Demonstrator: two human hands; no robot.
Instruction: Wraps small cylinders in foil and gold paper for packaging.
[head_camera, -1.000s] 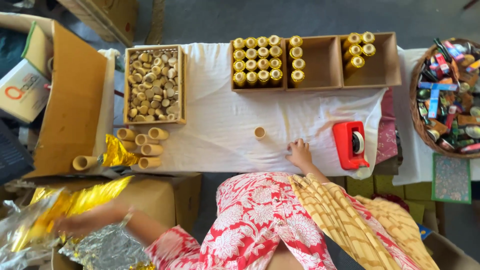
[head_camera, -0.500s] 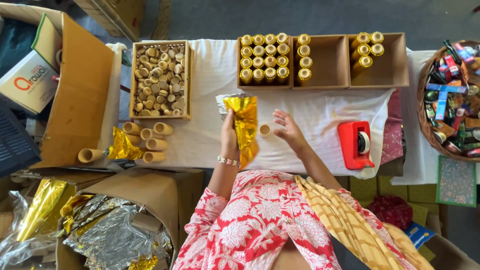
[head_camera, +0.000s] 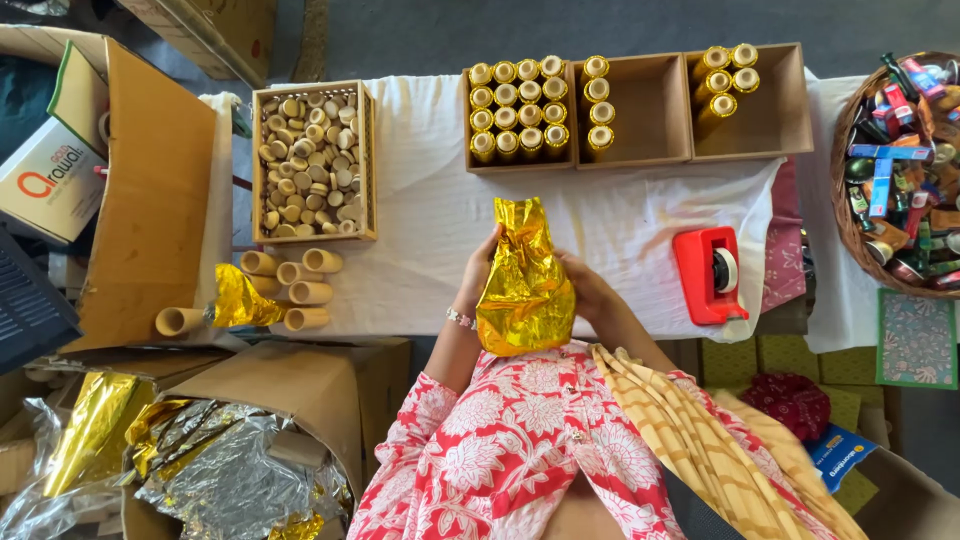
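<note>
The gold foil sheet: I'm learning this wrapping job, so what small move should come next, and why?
Probably spread the gold foil sheet flat on the white cloth. Both hands, left hand and right hand, hold it crumpled above the table edge, and no tube shows inside it.

I've got crinkled gold foil (head_camera: 524, 290) here, mirror-glossy, creased all over, lying over a matt white cloth (head_camera: 420, 210). Right of the foil, a red tape dispenser (head_camera: 708, 275) in smooth shiny plastic. Left of the foil, plain cardboard tubes (head_camera: 295, 290), dull and papery, and a raw matt wooden crate (head_camera: 371, 160) behind them
</note>
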